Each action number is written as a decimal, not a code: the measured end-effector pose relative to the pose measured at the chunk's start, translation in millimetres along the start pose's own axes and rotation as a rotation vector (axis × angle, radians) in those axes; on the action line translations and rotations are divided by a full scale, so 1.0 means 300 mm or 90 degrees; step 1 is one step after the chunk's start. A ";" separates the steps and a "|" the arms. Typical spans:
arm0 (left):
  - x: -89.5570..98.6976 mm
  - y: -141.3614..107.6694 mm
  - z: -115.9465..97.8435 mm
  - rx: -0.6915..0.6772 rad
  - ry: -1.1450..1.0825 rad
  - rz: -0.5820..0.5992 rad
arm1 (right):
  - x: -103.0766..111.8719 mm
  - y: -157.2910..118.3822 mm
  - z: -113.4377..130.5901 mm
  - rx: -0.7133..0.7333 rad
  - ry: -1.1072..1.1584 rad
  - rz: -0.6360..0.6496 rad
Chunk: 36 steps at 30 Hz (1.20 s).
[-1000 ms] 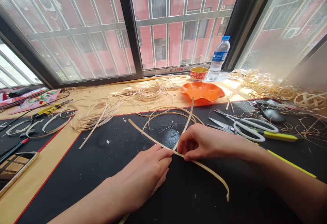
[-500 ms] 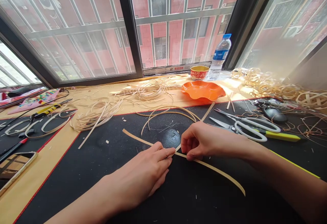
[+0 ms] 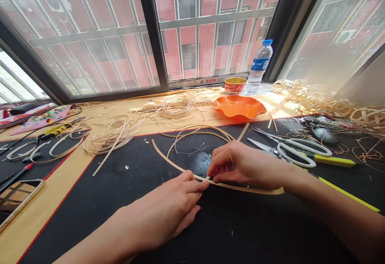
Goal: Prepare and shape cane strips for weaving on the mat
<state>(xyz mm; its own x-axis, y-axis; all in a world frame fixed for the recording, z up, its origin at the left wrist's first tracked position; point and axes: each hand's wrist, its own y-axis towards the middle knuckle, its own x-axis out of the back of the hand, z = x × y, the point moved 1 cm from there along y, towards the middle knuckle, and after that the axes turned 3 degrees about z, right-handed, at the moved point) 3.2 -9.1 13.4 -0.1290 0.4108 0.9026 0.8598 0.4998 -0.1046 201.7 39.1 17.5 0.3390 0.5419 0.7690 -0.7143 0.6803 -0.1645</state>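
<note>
A long curved bamboo strip (image 3: 172, 163) bows across the black mat, its right end lying below my right wrist. A second strip (image 3: 244, 131) runs slantwise behind my right hand and crosses the curved one just in front of my fingertips. My left hand (image 3: 177, 200) lies low on the mat, its fingers together and pressed on the strips at the crossing. My right hand (image 3: 228, 161) has thumb and fingers pinched on the slanting strip just beyond the crossing. The lower end of that strip is hidden by my left fingers.
Coils of thin strips (image 3: 177, 105) lie behind the mat. An orange wavy dish (image 3: 240, 108), a red tin (image 3: 235, 86) and a water bottle (image 3: 258, 69) stand by the window. White-handled scissors (image 3: 296, 151) lie beside my right forearm, and yellow-black pliers (image 3: 55, 129) at far left.
The curved strip has turned: its left end moved up and right, its right end rose toward my right wrist. My right hand shifted slightly left. My left hand stays nearly in place.
</note>
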 end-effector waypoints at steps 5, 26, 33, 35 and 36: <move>0.000 -0.006 0.007 0.007 0.010 -0.023 | -0.014 0.003 0.012 0.072 -0.082 0.025; 0.007 -0.001 0.004 -0.062 0.021 -0.073 | -0.039 0.023 -0.038 0.115 -0.007 0.004; 0.010 -0.006 0.008 -0.047 0.051 -0.048 | -0.029 0.016 -0.020 0.053 -0.003 0.026; 0.008 -0.007 0.005 -0.040 0.054 -0.050 | -0.027 0.014 -0.016 0.042 0.006 0.031; 0.007 -0.008 0.004 -0.037 0.055 -0.053 | -0.026 0.012 -0.014 0.036 0.009 0.033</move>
<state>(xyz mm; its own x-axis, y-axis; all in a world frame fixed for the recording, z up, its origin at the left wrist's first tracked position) 0.2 -8.6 15.2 -0.1606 0.3010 0.9400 0.8755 0.4832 -0.0052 199.0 39.5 8.5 0.3084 0.5830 0.7517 -0.7648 0.6219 -0.1685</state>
